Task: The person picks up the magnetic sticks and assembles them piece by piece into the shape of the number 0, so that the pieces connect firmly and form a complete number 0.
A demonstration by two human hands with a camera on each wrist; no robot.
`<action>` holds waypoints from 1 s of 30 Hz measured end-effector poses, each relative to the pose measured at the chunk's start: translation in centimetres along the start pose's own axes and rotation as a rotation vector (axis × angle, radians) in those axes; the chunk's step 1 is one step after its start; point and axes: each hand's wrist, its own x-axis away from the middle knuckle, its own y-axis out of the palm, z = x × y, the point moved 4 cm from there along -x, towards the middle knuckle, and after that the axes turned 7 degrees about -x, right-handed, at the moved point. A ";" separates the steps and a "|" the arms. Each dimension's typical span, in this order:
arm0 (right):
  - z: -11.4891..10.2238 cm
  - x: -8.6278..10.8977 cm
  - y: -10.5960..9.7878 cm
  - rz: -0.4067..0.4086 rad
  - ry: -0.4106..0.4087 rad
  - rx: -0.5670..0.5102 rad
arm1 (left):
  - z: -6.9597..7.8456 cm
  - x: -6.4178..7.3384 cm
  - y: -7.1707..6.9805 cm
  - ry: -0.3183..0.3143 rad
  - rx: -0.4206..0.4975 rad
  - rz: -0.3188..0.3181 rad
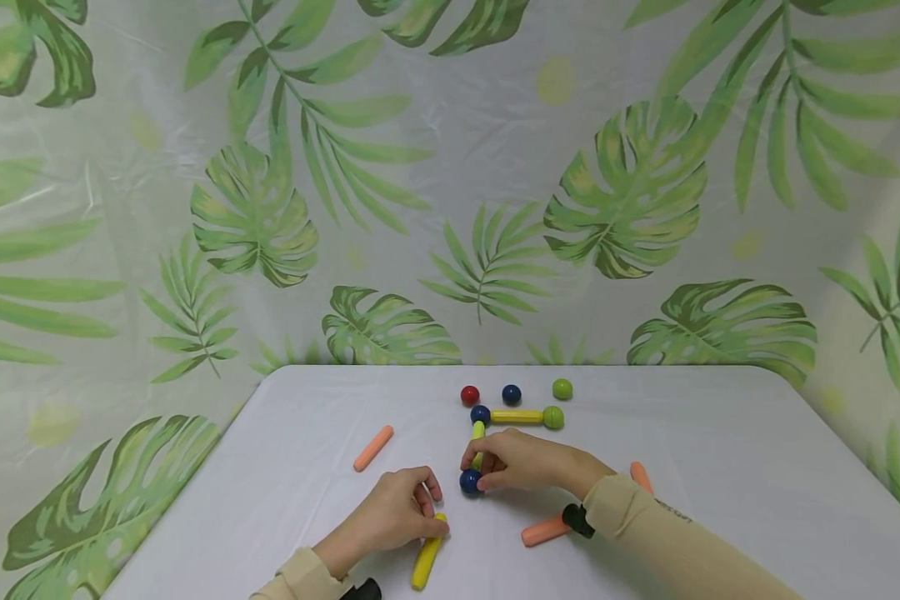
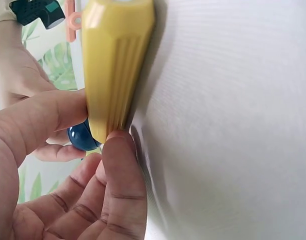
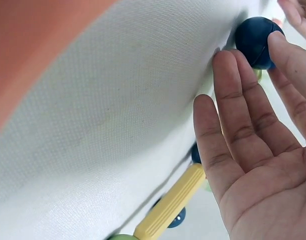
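Note:
My left hand [image 1: 397, 512] pinches the far end of a ridged yellow rod [image 1: 424, 568] between thumb and index finger, low over the white table. In the left wrist view this rod [image 2: 113, 65] looms large. Just ahead, my right hand [image 1: 531, 458] holds a dark blue ball [image 1: 470, 482] between thumb and fingers. That ball sits at the near end of a yellow-green rod [image 1: 477, 431], partly hidden by the fingers. At its far end, another blue ball [image 1: 480, 414] forms a corner with a second yellow rod [image 1: 517, 417], which ends in a green ball [image 1: 553, 417].
Behind the joined pieces lie a loose red ball [image 1: 470, 396], a blue ball [image 1: 512, 395] and a green ball [image 1: 562, 389]. One orange rod [image 1: 373, 448] lies left; another orange rod [image 1: 544, 531] and an orange piece [image 1: 641, 477] lie around the right forearm. A leaf-print sheet hangs behind.

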 end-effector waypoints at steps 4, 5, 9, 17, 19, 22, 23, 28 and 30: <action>0.0 0.0 0.0 -0.002 -0.002 0.003 | 0.0 0.3 -0.1 -0.007 -0.011 0.003; 0.0 0.0 0.0 -0.002 -0.001 0.005 | -0.1 0.4 -0.2 -0.011 -0.016 0.004; 0.0 0.0 0.0 -0.009 0.003 0.001 | -0.2 0.9 -0.4 -0.026 -0.040 0.002; 0.1 -0.1 -0.1 -0.018 0.022 0.015 | -0.4 1.9 -0.1 -0.057 0.009 -0.061; 0.2 -0.1 -0.1 -0.018 0.023 0.013 | -0.3 1.9 0.0 -0.062 0.028 -0.075; 0.3 -0.2 -0.1 -0.018 0.025 0.014 | -0.3 2.0 0.2 -0.071 0.046 -0.085; 0.3 -0.2 -0.1 -0.019 0.027 0.014 | -0.3 2.0 0.2 -0.072 0.049 -0.085; 0.2 -0.2 -0.2 -0.022 0.026 0.012 | -0.2 2.1 0.3 -0.077 0.064 -0.082; 0.2 -0.3 -0.2 -0.023 0.028 0.013 | -0.2 2.1 0.3 -0.073 0.070 -0.080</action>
